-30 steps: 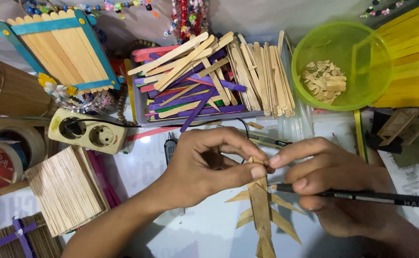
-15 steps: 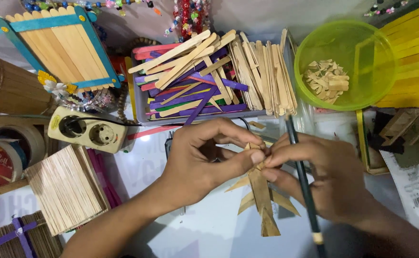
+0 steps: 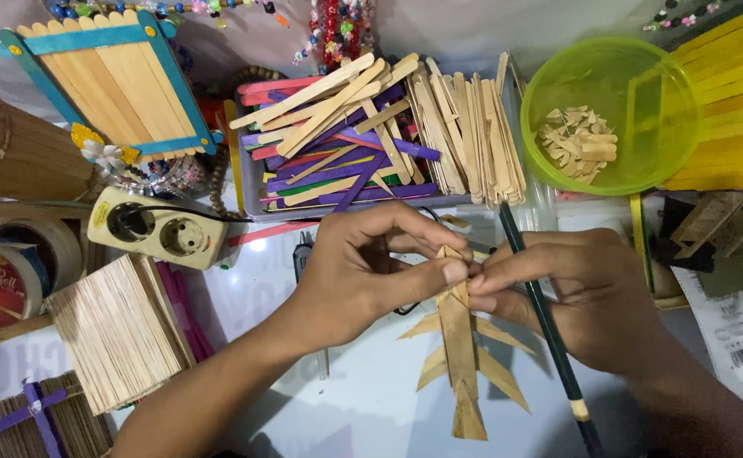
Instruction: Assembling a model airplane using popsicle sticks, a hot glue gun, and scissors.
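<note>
Both forearms bare, no sleeves, rings or watch on left hand [image 3: 363,276] or right hand [image 3: 579,297]

Bare matt wood on that little stick figure [image 3: 459,356], grain showing rough at its cut ends. The green bowl [image 3: 610,114] is glossy translucent plastic, and the tabletop [image 3: 363,399] shines smooth and white.

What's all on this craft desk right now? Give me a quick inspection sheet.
Surface: white table, crowded.
Job's things: wooden stick figure with angled side pieces, pinched at its top by both hands.
Clutter: tray of plain and coloured sticks; green bowl of wood bits; stick stack; tape rolls.
Grippers: left hand pinches the figure; right hand pinches it too, with a dark pencil.
Cables: black cord at the socket strip.
Surroundings: bead strings.
</note>
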